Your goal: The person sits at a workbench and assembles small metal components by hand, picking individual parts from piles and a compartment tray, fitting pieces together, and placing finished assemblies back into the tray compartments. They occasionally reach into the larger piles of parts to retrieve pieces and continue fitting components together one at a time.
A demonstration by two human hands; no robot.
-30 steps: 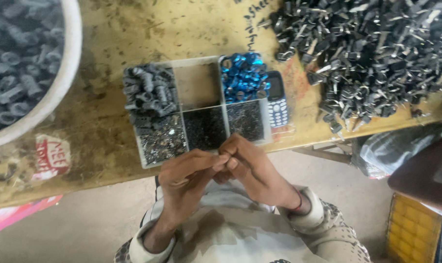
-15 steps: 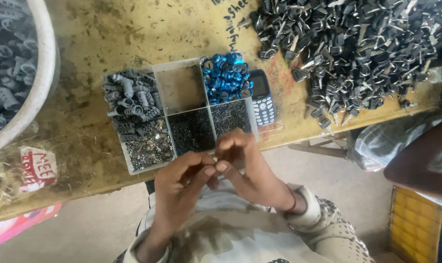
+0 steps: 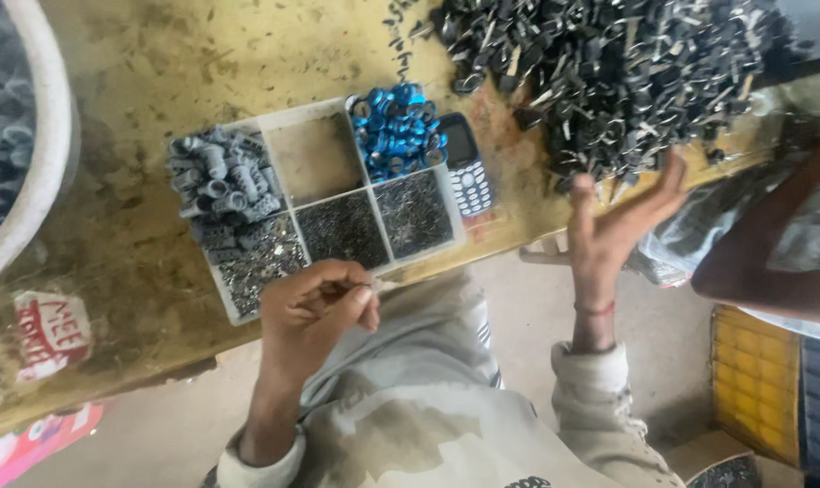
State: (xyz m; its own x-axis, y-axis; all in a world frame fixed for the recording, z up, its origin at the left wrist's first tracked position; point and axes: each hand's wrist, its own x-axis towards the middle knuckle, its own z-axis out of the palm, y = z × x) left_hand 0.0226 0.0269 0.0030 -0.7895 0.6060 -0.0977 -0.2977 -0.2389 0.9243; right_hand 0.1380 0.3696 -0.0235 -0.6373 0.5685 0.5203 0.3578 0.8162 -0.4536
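Left hand (image 3: 324, 303): pinching a small metal piece; keep it at tray's (image 3: 238, 312) 6 o'clock edge
Right hand (image 3: 622, 221): open, empty; pick one part from dark pile (image 3: 609, 72) at 12 o'clock

Soft, even daylight, no hard shadows. Mild sheen on yellow table (image 3: 157, 63) and on the blue pieces (image 3: 394, 131). Motion blur on right hand (image 3: 613, 226); left hand (image 3: 324, 303) sharper. White bowl (image 3: 44, 163) stretched at left edge. Dark parts heap (image 3: 609, 72) fairly crisp, slightly overexposed top right.

Red-and-white round label (image 3: 52, 335) on table; phone's dark screen (image 3: 461, 144) beside tray.
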